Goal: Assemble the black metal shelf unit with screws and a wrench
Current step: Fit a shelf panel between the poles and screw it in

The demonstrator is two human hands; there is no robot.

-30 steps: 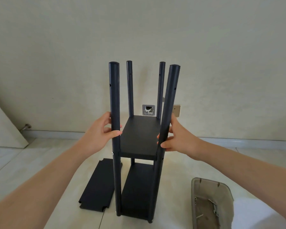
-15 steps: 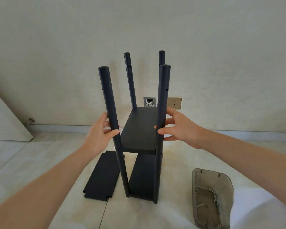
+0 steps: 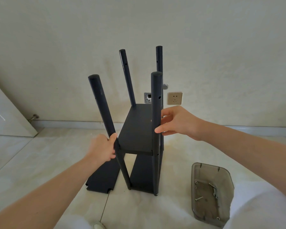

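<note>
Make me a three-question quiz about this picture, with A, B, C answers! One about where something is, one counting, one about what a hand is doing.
1. Where is the loose black shelf panel?
A. flat on the floor, left of the shelf unit
B. leaning on the wall
C. in the tray

2. How many black poles stick up from the unit?
A. two
B. four
C. six

3. What is the left hand doing?
A. gripping a front pole
B. holding a wrench
C. resting on the floor

Answers: 1 A, it lies on the tiles beside the unit. 2 B, four pole tops show. 3 A, its fingers wrap around the near left pole.
</note>
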